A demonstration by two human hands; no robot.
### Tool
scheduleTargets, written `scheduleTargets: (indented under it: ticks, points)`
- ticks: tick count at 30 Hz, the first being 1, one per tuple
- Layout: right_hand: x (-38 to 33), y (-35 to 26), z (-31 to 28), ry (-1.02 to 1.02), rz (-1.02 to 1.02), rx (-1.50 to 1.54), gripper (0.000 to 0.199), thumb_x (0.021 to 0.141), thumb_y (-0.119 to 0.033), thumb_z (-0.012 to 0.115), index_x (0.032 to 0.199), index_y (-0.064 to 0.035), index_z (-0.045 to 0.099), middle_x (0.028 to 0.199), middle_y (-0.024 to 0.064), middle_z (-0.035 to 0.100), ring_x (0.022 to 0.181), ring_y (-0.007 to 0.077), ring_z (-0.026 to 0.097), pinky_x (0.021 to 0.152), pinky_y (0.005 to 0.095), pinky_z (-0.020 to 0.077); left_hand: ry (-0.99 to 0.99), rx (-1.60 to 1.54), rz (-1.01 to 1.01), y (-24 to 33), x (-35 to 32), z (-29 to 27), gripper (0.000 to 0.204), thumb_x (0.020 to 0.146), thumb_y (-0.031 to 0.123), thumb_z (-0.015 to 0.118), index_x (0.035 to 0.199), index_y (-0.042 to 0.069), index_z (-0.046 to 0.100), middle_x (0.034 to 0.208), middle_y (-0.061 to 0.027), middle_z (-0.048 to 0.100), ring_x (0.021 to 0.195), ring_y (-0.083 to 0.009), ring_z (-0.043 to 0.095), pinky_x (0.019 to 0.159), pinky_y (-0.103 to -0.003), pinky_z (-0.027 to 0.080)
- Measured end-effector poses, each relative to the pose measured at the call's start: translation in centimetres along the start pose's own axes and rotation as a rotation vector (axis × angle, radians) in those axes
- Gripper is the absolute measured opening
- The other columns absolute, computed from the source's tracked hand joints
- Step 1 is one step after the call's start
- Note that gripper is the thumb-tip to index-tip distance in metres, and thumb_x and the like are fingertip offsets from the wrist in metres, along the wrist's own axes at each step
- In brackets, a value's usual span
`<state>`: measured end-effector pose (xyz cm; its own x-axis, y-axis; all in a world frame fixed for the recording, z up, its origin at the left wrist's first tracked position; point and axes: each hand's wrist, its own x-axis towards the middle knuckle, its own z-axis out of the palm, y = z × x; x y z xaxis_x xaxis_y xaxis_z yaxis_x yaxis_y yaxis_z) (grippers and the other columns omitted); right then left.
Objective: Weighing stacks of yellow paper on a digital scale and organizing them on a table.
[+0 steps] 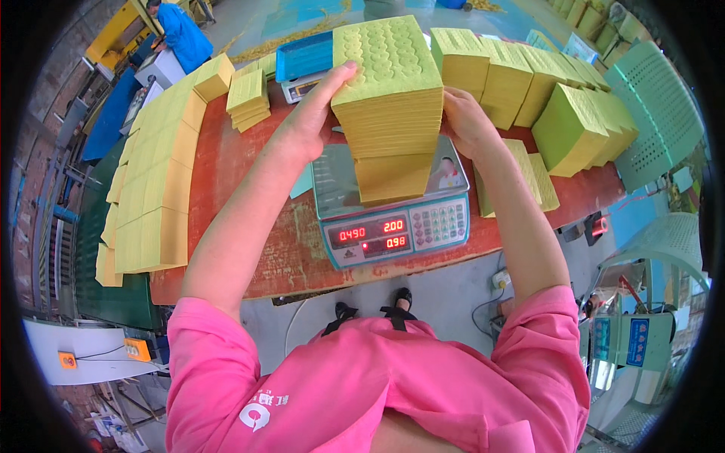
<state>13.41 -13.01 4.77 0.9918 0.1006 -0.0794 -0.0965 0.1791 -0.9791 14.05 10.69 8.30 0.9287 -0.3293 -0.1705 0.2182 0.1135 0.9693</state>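
Observation:
A tall stack of yellow paper sheets (387, 98), its top embossed with rows of round coin shapes, stands over the metal pan of a digital scale (336, 181). My left hand (308, 113) grips the stack's left side, thumb near the top edge. On the opposite side my right hand (468, 121) is pressed to it, its fingers partly hidden behind the paper. The stack's lower part looks narrower than the upper part, and I cannot tell whether my hands bear any weight. Red digits glow on the scale's display (370, 234), beside a keypad.
Yellow paper stacks (155, 174) line the red table's left side, with more stacks (491, 75) at the back right and low ones (521, 174) near my right forearm. A blue tray (303, 57) sits on another scale behind. A person in blue (183, 38) is at the far left.

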Motion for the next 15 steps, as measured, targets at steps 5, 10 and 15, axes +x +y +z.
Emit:
scheduleTargets:
  ticks: [5,10,15]
  points:
    - [0.0,0.4,-0.7,-0.013,-0.017,0.002,0.03,0.099,-0.021,0.051,0.114,-0.0011,0.067,0.1,0.0034,0.068,0.083,0.0108,0.063,0.075,0.0279,0.0513,0.008,0.062,-0.012,-0.1,-0.2,0.6,0.085,0.076,0.07,0.064,0.141,0.018,0.048,0.136,-0.007,0.051,0.121,-0.0251,0.048,0.094,-0.05,0.042]
    - [-0.5,0.0,0.3,0.041,-0.03,-0.051,0.031,0.099,-0.022,0.052,0.115,-0.0006,0.067,0.103,0.0054,0.069,0.088,0.0136,0.063,0.077,0.0296,0.0521,0.077,0.149,0.0,-0.2,-0.6,0.2,0.082,0.076,0.071,0.063,0.137,0.018,0.052,0.13,-0.007,0.055,0.117,-0.0239,0.05,0.091,-0.048,0.042]
    - [0.3,0.7,0.1,0.086,-0.043,-0.107,0.032,0.098,-0.023,0.052,0.113,0.0004,0.068,0.101,0.0072,0.069,0.089,0.0153,0.064,0.077,0.0311,0.0527,0.144,0.108,0.027,-0.5,-0.4,0.8,0.078,0.076,0.071,0.064,0.132,0.017,0.055,0.124,-0.0066,0.059,0.111,-0.0229,0.053,0.087,-0.044,0.043]
